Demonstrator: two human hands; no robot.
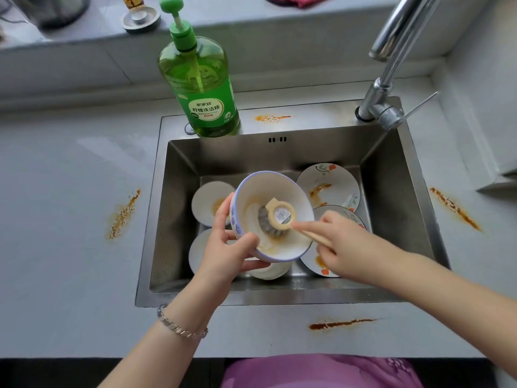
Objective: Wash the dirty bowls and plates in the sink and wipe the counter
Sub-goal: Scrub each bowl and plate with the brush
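Here at the kitchen sink (pixel 156 219), my left hand (pixel 232 247) grips a dirty bowl (pixel 291 191) above the basin, thumb hooked over the near rim and fingers curled under the base and outer wall. The bowl is tilted so its mouth faces me. It is white inside with a blue rim and a blue pattern on the outer wall, and its inner surface is smeared with orange-brown sauce and a pale film. My right hand (pixel 344 242) is clenched round the pale wooden handle of a dish brush (pixel 279 215), index finger stretched along the handle. The brush's round beige head carries a small label, and its grey metallic scourer presses against the bottom of the bowl. Below, on the basin floor, two flower-painted plates (pixel 333 186) streaked with the same sauce lie overlapping at right. Two white bowls (pixel 207 200) sit at left, the farther one stained orange, and a third white dish shows just beneath the held bowl. A green bottle of dish soap (pixel 201 88) stands on the sink's back ledge, and the chrome faucet (pixel 383 102) rises at the right corner. Orange-brown stains (pixel 124 214) mark the grey counter (pixel 70 247) left, right and in front of the sink, and the back ledge too.
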